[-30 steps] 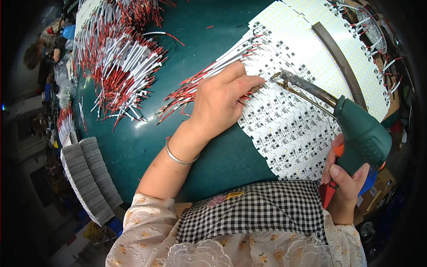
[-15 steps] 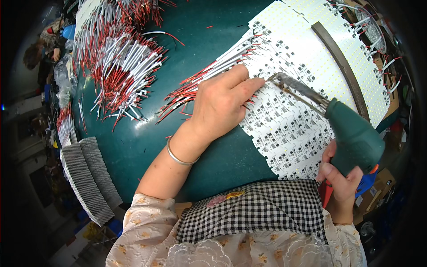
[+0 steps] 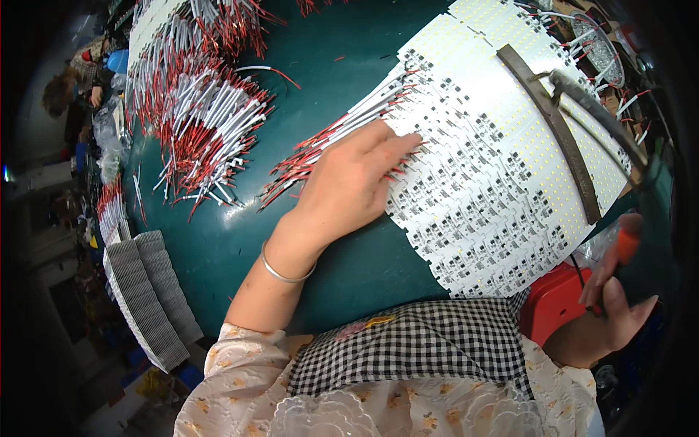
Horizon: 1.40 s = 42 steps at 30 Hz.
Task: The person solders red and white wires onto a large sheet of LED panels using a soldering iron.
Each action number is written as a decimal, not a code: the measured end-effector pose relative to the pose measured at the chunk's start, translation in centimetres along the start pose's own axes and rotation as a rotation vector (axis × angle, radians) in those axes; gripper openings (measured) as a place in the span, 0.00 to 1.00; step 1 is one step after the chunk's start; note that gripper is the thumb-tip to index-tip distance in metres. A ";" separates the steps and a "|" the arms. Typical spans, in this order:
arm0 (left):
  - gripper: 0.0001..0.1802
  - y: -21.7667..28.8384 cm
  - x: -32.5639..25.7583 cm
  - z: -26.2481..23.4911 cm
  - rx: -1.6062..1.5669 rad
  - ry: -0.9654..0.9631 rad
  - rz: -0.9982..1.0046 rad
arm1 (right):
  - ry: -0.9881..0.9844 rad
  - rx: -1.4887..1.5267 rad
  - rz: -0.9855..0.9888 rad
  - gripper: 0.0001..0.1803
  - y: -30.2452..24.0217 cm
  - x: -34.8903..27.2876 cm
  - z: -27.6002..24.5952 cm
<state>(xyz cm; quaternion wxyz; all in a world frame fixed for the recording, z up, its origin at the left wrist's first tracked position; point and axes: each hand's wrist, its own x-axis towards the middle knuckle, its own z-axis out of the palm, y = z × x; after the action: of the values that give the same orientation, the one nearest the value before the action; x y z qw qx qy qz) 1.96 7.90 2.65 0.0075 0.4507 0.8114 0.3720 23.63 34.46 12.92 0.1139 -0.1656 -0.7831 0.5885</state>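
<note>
At the left edge of a white sheet of circuit boards [image 3: 466,197], my left hand [image 3: 349,178] rests with bent fingers close together. White-sleeved wires with red ends [image 3: 328,135] fan out beside and beneath it. Small red wire ends show near its fingertips, but what it grips is hidden. Far to the right, my right hand [image 3: 615,313] is wrapped round the handle of a green soldering gun [image 3: 655,218], blurred and dark near the rim. The gun's metal tip [image 3: 546,76] is over the upper right of the sheet, above a dark flat bar [image 3: 550,131] lying on the boards.
Large bundles of red and white wires [image 3: 211,124] lie on the green table [image 3: 364,255] at the left. Stacked grey ribbed strips [image 3: 156,298] stand at the left edge. A red stool [image 3: 557,302] is beside my right forearm. Another person [image 3: 76,80] is at the far left.
The soldering gun has swung right and away from my left fingertips, carried by my right hand. My left hand has shifted slightly left and down. The board sheet appears slightly shifted left.
</note>
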 end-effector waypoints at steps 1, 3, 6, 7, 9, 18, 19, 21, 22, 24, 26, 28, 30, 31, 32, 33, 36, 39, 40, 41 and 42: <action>0.25 0.0 0.0 -0.1 -0.016 -0.022 -0.068 | 0.001 0.004 0.002 0.38 0.3 0.4 -0.1; 0.27 0.0 0.1 -0.2 -0.005 0.117 -0.061 | -0.048 0.102 -0.073 0.37 0.3 1.1 -0.3; 0.26 0.2 0.5 -1.4 0.166 0.281 -0.058 | 0.064 0.158 -0.022 0.39 1.1 1.8 2.3; 0.26 0.3 0.6 -1.6 0.174 0.283 -0.060 | 0.125 0.241 -0.021 0.40 1.6 1.8 4.0; 0.22 0.4 1.5 -1.6 0.215 0.298 0.040 | 0.192 0.268 0.055 0.41 1.6 1.5 5.4; 0.18 0.5 2.0 1.5 0.058 0.201 -0.017 | 0.115 0.332 0.155 0.38 2.9 1.0 5.5; 0.18 0.6 2.0 1.5 0.103 0.208 -0.037 | 0.118 0.331 0.157 0.38 2.9 0.9 5.4; 0.20 0.2 1.9 1.9 0.100 0.217 -0.024 | 0.108 0.333 0.170 0.38 3.1 0.8 5.4; 0.21 0.0 1.8 2.1 0.097 0.228 -0.010 | 0.108 0.334 0.172 0.38 3.1 0.8 5.5; 0.24 0.5 1.9 1.7 0.108 0.214 0.014 | 0.123 0.336 0.168 0.37 3.2 0.8 5.6; 0.26 0.6 1.9 1.6 0.123 0.201 0.035 | 0.128 0.331 0.172 0.37 3.2 0.8 5.7; 0.21 0.2 1.6 1.8 0.177 0.246 0.109 | 0.129 0.328 0.174 0.37 3.1 0.8 6.0; 0.21 -0.2 1.5 2.0 0.186 0.257 0.129 | 0.181 0.356 0.171 0.37 2.6 1.1 6.6; 0.21 -0.4 1.5 2.1 0.194 0.268 0.150 | 0.179 0.357 0.171 0.37 2.6 1.1 6.6; 0.21 -0.4 1.5 2.1 0.193 0.267 0.148 | 0.165 0.353 0.186 0.37 2.5 1.1 6.6; 0.21 -0.3 1.4 2.1 0.191 0.257 0.143 | 0.152 0.348 0.200 0.37 2.6 1.1 6.5; 0.25 -0.4 1.3 2.1 0.177 0.223 0.123 | 0.112 0.353 0.200 0.36 2.9 1.0 6.3; 0.25 -0.4 1.3 2.1 0.169 0.203 0.116 | 0.116 0.351 0.251 0.36 2.8 0.9 6.5; 0.21 -0.3 1.4 2.1 0.174 0.206 0.124 | 0.114 0.350 0.253 0.36 2.7 0.9 6.6; 0.21 -0.3 1.4 2.1 0.175 0.206 0.122 | 0.125 0.348 0.264 0.36 2.6 1.0 6.8; 0.20 -0.3 1.4 2.2 0.170 0.206 0.114 | 0.137 0.347 0.275 0.36 2.5 1.0 7.0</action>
<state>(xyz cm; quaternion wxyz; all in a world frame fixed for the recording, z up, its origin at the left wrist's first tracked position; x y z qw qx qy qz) 1.68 10.17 1.39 -0.1353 0.4543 0.8096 0.3461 20.42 29.33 8.51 0.1125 -0.2881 -0.6307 0.7117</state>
